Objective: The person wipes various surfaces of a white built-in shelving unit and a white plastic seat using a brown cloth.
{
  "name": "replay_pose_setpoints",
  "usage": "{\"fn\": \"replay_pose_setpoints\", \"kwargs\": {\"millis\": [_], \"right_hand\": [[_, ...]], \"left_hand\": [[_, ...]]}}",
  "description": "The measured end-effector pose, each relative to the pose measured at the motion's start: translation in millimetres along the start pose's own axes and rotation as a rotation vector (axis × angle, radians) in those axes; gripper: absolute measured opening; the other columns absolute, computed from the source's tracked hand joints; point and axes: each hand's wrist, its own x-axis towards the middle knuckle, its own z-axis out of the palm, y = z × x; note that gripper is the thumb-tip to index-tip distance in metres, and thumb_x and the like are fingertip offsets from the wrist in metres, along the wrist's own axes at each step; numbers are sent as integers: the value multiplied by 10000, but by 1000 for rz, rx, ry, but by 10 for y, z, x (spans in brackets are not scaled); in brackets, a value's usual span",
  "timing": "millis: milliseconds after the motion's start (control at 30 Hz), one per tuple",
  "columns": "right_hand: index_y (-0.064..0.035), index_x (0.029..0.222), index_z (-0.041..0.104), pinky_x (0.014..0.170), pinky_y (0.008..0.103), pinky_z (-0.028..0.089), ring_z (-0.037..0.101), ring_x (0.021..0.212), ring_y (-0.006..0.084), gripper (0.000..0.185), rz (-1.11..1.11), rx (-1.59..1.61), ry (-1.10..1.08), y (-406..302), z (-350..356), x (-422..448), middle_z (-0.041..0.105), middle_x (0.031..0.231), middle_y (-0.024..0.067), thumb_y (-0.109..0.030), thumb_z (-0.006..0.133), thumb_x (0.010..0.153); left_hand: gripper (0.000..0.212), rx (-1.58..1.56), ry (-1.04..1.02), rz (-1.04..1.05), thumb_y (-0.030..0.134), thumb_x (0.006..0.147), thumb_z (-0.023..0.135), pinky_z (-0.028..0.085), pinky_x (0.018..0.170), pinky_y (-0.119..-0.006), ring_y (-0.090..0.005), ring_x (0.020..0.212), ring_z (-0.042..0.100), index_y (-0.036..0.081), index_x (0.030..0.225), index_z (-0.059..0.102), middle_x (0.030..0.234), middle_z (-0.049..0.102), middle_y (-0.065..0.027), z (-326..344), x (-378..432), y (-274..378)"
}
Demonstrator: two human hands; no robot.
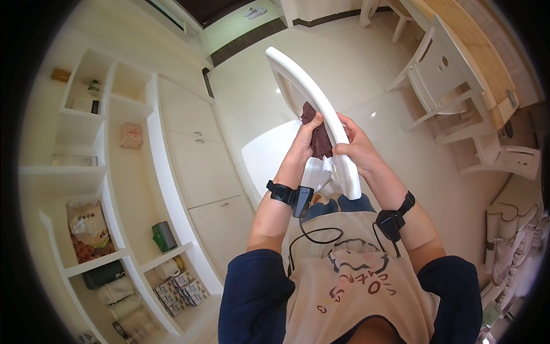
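A tall, curved white panel (pixel 328 107), which looks like the backrest of a white chair, stands upright before me. Below and to its left is a broad white surface (pixel 268 148), apparently the chair's seat. My left hand (pixel 306 136) holds a dark brown cloth (pixel 320 139) against the panel's left face, thumb on top of the cloth. On the opposite side, my right hand (pixel 355 145) grips the panel's outer edge, with its thumb on the rim. The lower part of the panel comes close to my legs; its far face is hidden.
White shelves (pixel 152 124) with boxes, bags and jugs line the left, beside closed cabinet doors (pixel 200 161). White chairs (pixel 442 77) and a wooden-topped table (pixel 485 64) stand at the right. Slippers (pixel 257 13) lie near the far doorway. A cable (pixel 320 243) hangs from my left wrist strap.
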Motion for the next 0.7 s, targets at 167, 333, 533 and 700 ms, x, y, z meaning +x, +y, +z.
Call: {"fn": "replay_pose_setpoints", "kwargs": {"millis": [167,333,533,700], "right_hand": [[-22,1464,332,874,329,532,569,1112,235,875,-55,0,-23,34,-254,8,517,1245,147,68,593,634],[-33,1460,339,856,336,531,582,1068,229,862,-21,7,-8,-18,-521,72,525,1206,137,71,594,644],[-33,1452,337,831,338,530,598,1012,230,841,10,-4,-13,-139,-922,183,538,1169,146,81,580,655],[-34,1451,327,821,350,532,604,1004,238,849,-6,34,-32,-125,-1196,272,546,1158,149,86,573,647]], "left_hand": [[646,112,17,46,510,868,671,567,867,-410,-284,1006,658,11,1251,526,1087,646,-164,169,115,-125],[662,132,16,30,514,883,651,560,866,-423,-292,1038,647,11,1286,500,1120,637,-172,251,360,-262],[662,94,24,-15,461,844,729,529,909,-394,-259,1076,624,15,1283,512,1160,631,-150,485,625,-406],[658,176,58,-19,502,888,660,554,866,-425,-283,1065,631,29,1312,487,1157,622,-172,562,819,-535]]}}
